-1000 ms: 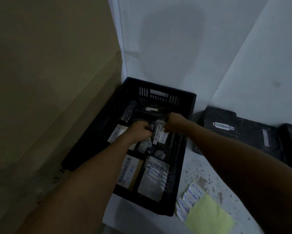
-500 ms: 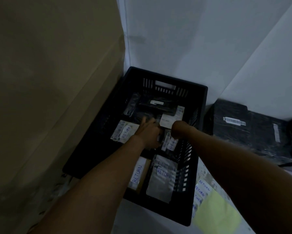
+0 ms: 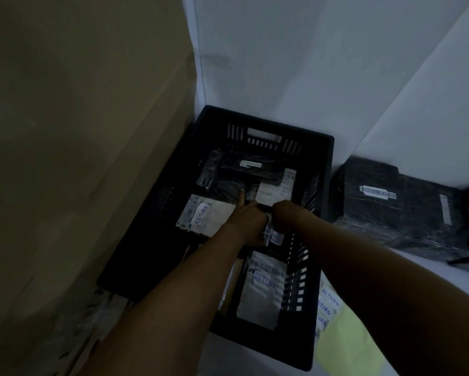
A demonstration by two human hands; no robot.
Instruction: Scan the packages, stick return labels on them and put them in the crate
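Note:
A black slatted crate (image 3: 324, 169) stands in the corner and holds several packages. One at the left carries a handwritten RETURN label (image 3: 203, 214), and a grey one (image 3: 261, 291) near the front is marked RETURN too. Black wrapped ones (image 3: 251, 169) lie at the back. Both my hands are down inside the crate. My left hand (image 3: 248, 221) rests on the packages with its index finger stretched forward. My right hand (image 3: 284, 217) is curled round the edge of a small white-labelled package (image 3: 272, 236), which is mostly hidden beneath the two hands.
Large black wrapped packages (image 3: 396, 210) with barcode stickers lie on the white table right of the crate. A strip of RETURN labels (image 3: 328, 305) and a yellow-green sheet (image 3: 347, 346) lie at the crate's front right. A tall cardboard box (image 3: 78, 158) stands against the crate's left.
Both hands have gone lower into the crate with the small package. My left hand's fingers have uncurled, and its index finger now points forward. The view has shifted closer.

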